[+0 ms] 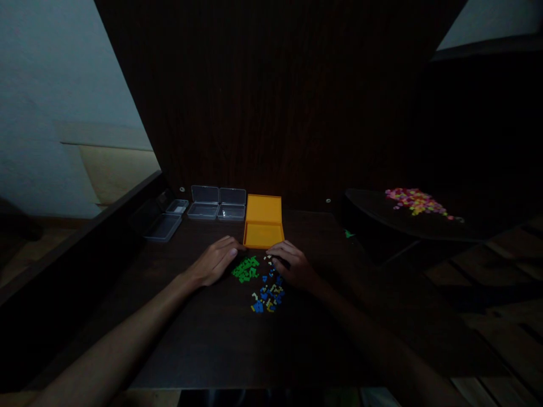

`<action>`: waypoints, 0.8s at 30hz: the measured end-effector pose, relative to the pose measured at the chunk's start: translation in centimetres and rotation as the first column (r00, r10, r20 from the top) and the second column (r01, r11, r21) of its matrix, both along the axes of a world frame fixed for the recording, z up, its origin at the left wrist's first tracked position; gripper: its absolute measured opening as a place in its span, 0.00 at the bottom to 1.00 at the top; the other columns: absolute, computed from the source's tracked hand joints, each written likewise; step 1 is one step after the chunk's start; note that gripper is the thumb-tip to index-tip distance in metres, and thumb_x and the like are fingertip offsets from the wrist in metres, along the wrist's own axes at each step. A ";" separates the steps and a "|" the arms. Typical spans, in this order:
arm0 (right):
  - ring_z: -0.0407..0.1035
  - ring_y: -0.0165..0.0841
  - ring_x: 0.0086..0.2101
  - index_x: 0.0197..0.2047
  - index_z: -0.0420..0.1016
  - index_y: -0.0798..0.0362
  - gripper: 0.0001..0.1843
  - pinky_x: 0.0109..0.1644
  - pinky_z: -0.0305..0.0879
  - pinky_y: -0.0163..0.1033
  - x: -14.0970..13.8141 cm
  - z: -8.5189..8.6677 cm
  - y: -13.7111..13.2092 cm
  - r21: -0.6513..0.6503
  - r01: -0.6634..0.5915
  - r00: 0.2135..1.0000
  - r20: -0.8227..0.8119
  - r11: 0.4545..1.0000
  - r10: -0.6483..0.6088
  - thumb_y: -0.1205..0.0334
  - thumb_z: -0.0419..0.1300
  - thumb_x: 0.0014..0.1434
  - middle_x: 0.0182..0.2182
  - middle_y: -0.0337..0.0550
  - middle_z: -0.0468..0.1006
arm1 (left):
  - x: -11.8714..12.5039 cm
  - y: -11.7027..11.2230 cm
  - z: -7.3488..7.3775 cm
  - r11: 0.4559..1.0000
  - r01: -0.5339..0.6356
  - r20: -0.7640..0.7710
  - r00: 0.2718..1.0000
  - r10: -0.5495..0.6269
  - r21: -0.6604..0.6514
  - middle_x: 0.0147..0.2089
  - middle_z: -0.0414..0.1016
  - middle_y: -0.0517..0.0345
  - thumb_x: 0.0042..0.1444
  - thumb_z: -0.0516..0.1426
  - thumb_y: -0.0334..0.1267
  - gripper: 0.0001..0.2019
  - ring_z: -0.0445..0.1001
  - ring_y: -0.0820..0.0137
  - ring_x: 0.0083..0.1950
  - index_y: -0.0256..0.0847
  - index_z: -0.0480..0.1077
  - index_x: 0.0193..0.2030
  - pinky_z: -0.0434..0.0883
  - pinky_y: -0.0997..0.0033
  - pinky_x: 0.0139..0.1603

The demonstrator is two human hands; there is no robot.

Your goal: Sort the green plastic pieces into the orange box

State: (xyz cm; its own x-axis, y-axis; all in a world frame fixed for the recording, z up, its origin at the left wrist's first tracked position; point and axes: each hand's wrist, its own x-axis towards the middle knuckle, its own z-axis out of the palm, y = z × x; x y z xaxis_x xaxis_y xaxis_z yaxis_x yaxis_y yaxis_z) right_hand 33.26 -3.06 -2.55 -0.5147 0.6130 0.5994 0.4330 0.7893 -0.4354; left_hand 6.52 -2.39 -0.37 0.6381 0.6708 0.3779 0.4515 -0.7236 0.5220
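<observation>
My left hand [217, 261] rests on the dark table with its fingers stretched toward the front left corner of an open yellow box [263, 246]. Just right of it lies a pile of small green plastic pieces [246, 269]. Over on the other side, my right hand [293, 264] reaches in with fingers bent and thumb apart from them. A few small white pieces [267, 258] lie by its fingertips; no piece shows in its grip. Nearer to me is a loose mix of blue, white and yellow pieces [268, 297].
Open clear plastic cases [203, 212] stand at the back left, with another clear case [163, 227] beside the left side board. A green scrap [348, 233] lies at the right. Pink and yellow small items [418, 202] are heaped on a dark surface beyond.
</observation>
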 end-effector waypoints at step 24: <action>0.69 0.38 0.43 0.48 0.76 0.51 0.13 0.48 0.68 0.46 0.1 -0.1 -0.6 -0.032 -0.067 0.984 0.162 0.997 0.072 0.65 0.53 0.64 0.42 0.49 0.76 | 0.3 -0.1 0.1 0.999 0.005 -0.130 0.991 0.000 0.043 0.39 0.72 0.51 0.71 0.36 0.45 0.24 0.70 0.64 0.44 0.39 0.71 0.45 0.66 0.59 0.52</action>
